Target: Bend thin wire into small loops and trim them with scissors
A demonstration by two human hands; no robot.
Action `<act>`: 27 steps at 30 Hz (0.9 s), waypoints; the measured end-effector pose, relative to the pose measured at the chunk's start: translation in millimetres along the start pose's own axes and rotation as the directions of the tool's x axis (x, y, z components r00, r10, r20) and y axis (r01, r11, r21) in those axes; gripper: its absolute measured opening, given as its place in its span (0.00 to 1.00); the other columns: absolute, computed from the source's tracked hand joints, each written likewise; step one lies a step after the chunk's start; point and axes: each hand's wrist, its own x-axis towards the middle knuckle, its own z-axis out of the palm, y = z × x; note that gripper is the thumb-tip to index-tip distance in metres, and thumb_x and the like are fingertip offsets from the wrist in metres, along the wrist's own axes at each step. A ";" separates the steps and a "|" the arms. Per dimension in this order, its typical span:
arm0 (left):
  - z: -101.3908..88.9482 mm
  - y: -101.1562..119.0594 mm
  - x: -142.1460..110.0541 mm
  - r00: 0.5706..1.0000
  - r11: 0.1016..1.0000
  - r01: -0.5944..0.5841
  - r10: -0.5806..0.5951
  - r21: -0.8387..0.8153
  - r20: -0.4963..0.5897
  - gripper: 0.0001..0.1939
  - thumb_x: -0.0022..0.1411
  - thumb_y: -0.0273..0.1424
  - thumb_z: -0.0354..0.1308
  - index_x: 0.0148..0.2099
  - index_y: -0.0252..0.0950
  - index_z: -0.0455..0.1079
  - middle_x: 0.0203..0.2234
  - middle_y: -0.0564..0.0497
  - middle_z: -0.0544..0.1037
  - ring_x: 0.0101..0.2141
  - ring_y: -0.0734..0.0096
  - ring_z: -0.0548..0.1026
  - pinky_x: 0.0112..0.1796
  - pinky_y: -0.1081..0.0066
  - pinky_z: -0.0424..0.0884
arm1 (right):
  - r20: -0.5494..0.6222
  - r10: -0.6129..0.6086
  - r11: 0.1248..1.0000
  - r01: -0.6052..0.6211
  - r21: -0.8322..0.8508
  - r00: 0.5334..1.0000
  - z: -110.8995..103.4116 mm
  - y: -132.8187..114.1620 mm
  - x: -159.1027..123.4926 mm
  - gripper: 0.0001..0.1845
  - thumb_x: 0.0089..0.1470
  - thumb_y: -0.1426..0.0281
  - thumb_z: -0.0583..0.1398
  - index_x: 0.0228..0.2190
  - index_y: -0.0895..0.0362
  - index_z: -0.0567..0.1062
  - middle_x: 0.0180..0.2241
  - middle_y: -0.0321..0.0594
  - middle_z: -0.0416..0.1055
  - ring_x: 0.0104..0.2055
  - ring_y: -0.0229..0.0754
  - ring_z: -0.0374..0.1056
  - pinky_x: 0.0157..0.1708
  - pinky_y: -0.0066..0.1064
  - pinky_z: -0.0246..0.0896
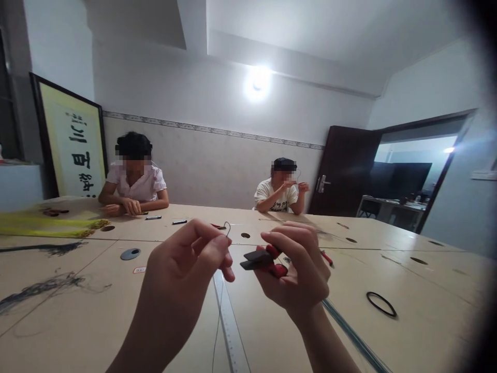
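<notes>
My left hand point(194, 261) pinches a thin wire point(228, 227) between thumb and fingertips. The wire's upper end curves over in a small hook, and its long tail hangs down toward the table. To the right, my right hand point(297, 264) is closed around red-handled pliers point(256, 260). Their dark jaws point left toward my left hand, slightly parted, with nothing between them. A short gap separates the jaws from the wire. Below both hands a clear ruler point(229, 321) lies lengthwise on the table point(171, 331).
A bundle of straight wires point(351, 336) lies right of my right forearm, near a black ring point(381, 304). Yellow strands point(46, 226) and dark tangled strands point(50, 287) lie at left. Two people point(134, 181) sit across the table; the right-hand person point(281, 191) holds up a wire.
</notes>
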 end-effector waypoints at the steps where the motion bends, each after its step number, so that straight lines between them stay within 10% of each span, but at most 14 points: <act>1: 0.3 -0.5 0.4 1.000 1.000 -0.004 0.004 0.008 -0.007 0.10 0.57 0.30 0.58 0.23 0.40 0.68 0.18 0.60 0.71 0.22 0.81 0.71 0.25 0.83 0.70 | 0.004 -0.013 1.000 0.013 -0.001 1.000 -0.8 0.2 0.8 0.09 0.50 0.79 0.60 0.35 0.59 0.71 0.29 0.39 0.69 0.33 0.40 0.66 0.32 0.34 0.65; 27: 10.4 9.0 -1.4 0.993 0.989 -0.119 0.118 0.091 0.023 0.10 0.55 0.26 0.57 0.22 0.37 0.68 0.17 0.59 0.70 0.22 0.82 0.68 0.25 0.85 0.69 | 0.075 -0.079 0.986 0.089 -0.144 0.994 -14.6 7.9 5.4 0.11 0.49 0.77 0.65 0.37 0.59 0.74 0.30 0.39 0.71 0.32 0.41 0.67 0.30 0.33 0.66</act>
